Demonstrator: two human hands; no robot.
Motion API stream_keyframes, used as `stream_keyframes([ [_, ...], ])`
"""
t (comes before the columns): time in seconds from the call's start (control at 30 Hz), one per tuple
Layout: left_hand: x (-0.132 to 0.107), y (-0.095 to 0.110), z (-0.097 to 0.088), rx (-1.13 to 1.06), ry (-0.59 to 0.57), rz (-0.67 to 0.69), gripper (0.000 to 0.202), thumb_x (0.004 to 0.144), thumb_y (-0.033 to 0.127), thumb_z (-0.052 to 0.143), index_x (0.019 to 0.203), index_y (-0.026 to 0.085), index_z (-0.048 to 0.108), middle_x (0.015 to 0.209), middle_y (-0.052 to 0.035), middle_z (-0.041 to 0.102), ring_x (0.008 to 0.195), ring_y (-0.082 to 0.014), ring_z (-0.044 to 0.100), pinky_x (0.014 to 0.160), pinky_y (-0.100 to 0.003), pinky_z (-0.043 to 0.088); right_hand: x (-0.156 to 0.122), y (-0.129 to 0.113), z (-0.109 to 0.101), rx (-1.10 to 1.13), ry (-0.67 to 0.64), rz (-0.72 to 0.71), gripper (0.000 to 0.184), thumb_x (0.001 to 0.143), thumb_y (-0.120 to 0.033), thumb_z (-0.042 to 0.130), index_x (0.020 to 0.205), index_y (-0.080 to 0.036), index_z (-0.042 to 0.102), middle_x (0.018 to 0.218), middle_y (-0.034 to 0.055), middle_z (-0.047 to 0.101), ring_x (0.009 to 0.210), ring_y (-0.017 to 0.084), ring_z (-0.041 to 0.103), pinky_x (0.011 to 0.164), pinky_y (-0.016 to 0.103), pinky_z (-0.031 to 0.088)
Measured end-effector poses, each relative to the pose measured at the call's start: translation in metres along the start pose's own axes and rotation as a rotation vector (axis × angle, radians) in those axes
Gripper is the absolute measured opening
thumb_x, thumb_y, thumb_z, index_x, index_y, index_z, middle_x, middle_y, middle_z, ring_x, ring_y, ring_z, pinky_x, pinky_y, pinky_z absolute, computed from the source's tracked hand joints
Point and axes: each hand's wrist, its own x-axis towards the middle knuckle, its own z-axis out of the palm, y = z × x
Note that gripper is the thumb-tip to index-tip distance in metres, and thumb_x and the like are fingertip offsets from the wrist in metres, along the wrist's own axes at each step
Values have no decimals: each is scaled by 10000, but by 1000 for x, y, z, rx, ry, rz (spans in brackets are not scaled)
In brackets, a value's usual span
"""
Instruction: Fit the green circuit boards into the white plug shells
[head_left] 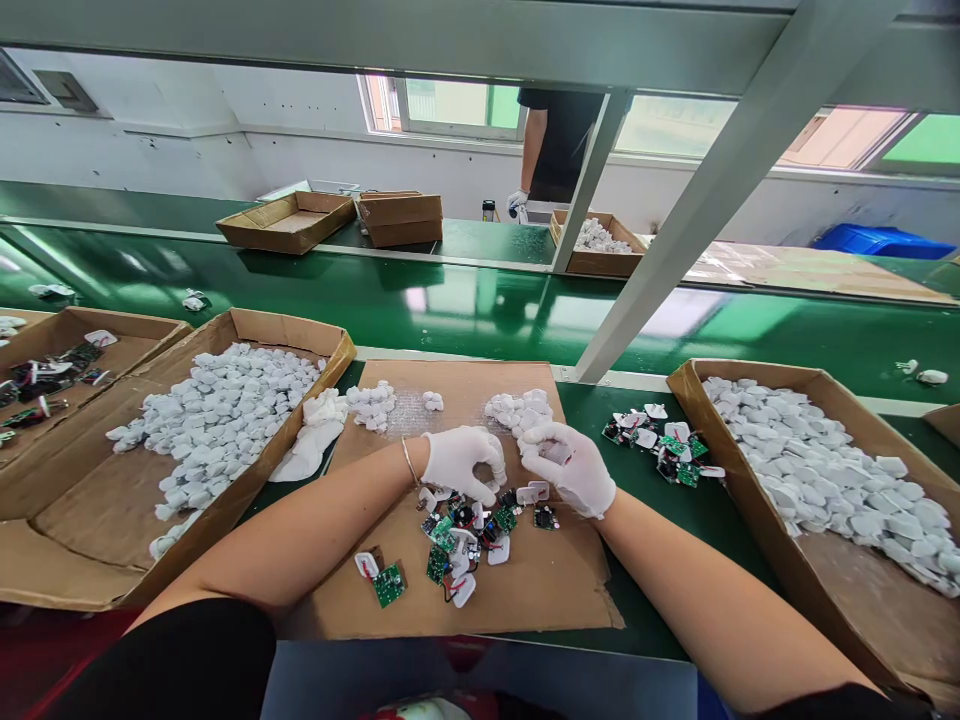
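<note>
Nearest, on a cardboard sheet [555,595], a single green circuit board [389,586] with a white piece attached lies to the left of a heap of circuit boards [442,535], which are tangled with wires and white plastic parts. Just beyond the heap's far edge are the person's two white-gloved hands: the left hand [466,464] has its fingers curled downward, and the right hand [574,468] bends its fingers toward the thumb in a ring; whether either grips anything cannot be told. Near the right hand is a pile of white pieces [517,408], with a smaller pile [371,404] across the sheet to the left. Beside the sheet, on the green table [589,405], sits another cluster of boards [679,455] at the right and a white cloth [309,440] at the left. A left carton [82,510] and a right carton [862,575] hold many white pieces. Farther off runs a glossy green surface [337,295]; beyond it stand an open carton [274,240] and a person [562,150] in dark clothing.
</note>
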Motion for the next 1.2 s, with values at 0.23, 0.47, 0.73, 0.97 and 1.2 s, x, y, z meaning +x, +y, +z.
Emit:
stream_keyframes([
  [0.23, -3, -6, 1, -119, 24, -53, 262, 586, 347, 839, 679, 181, 659, 822, -38, 706, 816, -172, 622, 788, -268, 455, 2, -4, -2, -149, 66, 42, 192, 707, -308, 708, 825, -173, 639, 806, 63, 674, 710, 188, 625, 682, 331, 536],
  [0.47, -6, -13, -1, -788, 97, -331, 343, 610, 352, 824, 654, 132, 565, 853, -80, 725, 644, -119, 637, 595, -236, 480, -2, 6, -2, -88, 128, -156, 83, 839, -252, 635, 916, -230, 614, 878, 42, 652, 805, 186, 638, 757, 342, 534],
  [0.73, 7, 0, 6, -1470, 434, -391, 357, 584, 319, 858, 673, 91, 598, 778, -79, 700, 639, -128, 654, 610, -240, 525, 1, -4, -5, -362, -11, -484, 366, 877, -132, 534, 1184, -320, 598, 1133, 76, 577, 1107, 251, 551, 977, 467, 460],
  [0.97, 11, 8, 8, -1517, 456, -414, 288, 605, 255, 847, 668, 102, 611, 715, -39, 663, 647, -104, 634, 634, -209, 532, 5, -6, 0, -453, -32, -544, 536, 743, -25, 570, 1184, -330, 591, 1085, 65, 570, 1051, 247, 558, 928, 445, 478],
  [1.2, 12, 4, 12, -1536, 478, -378, 254, 653, 273, 813, 708, 115, 622, 767, -44, 662, 701, -105, 622, 710, -238, 535, 3, -12, -3, -438, -46, -501, 377, 859, -159, 565, 1188, -338, 610, 1069, 63, 590, 1029, 241, 564, 926, 430, 464],
])
